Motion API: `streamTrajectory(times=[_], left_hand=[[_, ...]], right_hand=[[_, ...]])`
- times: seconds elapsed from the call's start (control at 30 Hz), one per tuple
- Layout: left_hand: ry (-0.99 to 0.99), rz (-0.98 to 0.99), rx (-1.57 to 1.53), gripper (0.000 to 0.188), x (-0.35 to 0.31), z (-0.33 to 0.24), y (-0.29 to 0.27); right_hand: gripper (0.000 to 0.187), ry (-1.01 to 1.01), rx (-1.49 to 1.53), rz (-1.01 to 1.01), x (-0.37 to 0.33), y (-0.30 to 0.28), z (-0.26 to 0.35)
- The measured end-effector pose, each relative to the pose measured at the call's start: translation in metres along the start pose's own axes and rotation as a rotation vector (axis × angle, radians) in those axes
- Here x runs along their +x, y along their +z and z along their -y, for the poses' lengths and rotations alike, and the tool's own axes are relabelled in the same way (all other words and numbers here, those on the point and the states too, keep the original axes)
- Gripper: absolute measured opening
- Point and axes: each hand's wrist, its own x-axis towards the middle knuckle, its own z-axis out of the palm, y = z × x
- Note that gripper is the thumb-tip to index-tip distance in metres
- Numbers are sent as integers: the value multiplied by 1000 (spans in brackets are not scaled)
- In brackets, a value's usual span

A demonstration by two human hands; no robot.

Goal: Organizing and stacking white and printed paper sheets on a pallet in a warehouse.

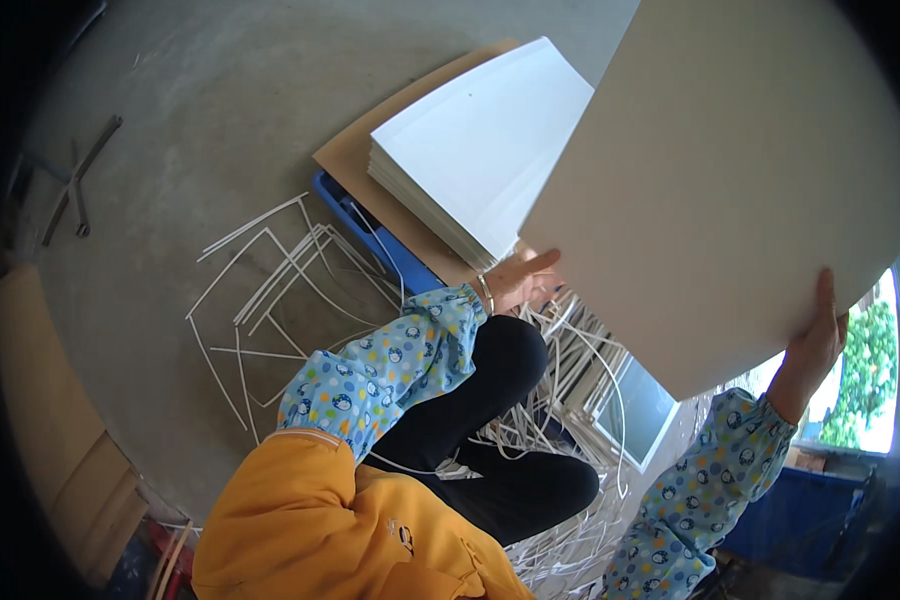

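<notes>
The large, tilted sheet (730,180) looks plain, flat and greyish brown.

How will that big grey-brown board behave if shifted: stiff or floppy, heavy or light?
The board is probably fairly stiff: it shows no obvious sag between the left hand and right hand. It may be light for its size, since both hands seem to hold it only near its edges.

Grey floor (200,130): white strips (281,272) (tangled), blue crate (422,278).
</notes>
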Motion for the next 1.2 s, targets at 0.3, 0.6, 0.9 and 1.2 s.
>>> streamTrajectory(times=[0.3, 0.6, 0.9, 1.2], left_hand=[[763, -282, 219, 24, -14, -110, 1], [565, -881, 663, 26, -17, -114, -129], [489, -947, 668, 29, -13, -110, -111], [545, -1083, 823, 39, -16, -112, -104]], right_hand=[[41, 277, 542, 275, 78, 42, -131], [23, 738, 407, 750, -152, 136, -336], [11, 666, 401, 501, -180, 136, -324], [16, 474, 59, 503, -182, 147, -333]])
